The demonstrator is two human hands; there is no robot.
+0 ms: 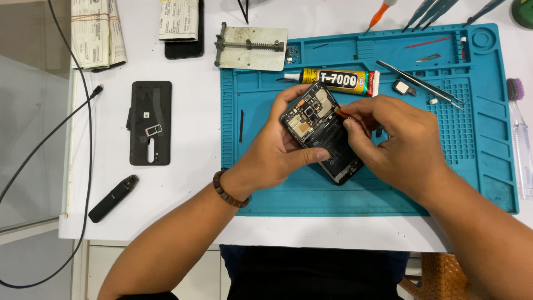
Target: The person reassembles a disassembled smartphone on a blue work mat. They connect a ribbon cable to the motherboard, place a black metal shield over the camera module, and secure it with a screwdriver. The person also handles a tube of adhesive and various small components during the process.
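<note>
teal work mat (277,189), black opened phone (322,133), yellow glue tube (333,81), brown bead bracelet (225,191)

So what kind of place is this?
Probably a phone repair bench: an opened phone held in both hands over a teal repair mat, with a glue tube and tweezers nearby.

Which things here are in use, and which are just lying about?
In use: opened phone, held by left hand; small orange-tipped tool in right hand; blue mat.

Lying about: back cover, glue tube, tweezers, metal holder, black pen-like device, cable, brush.
</note>
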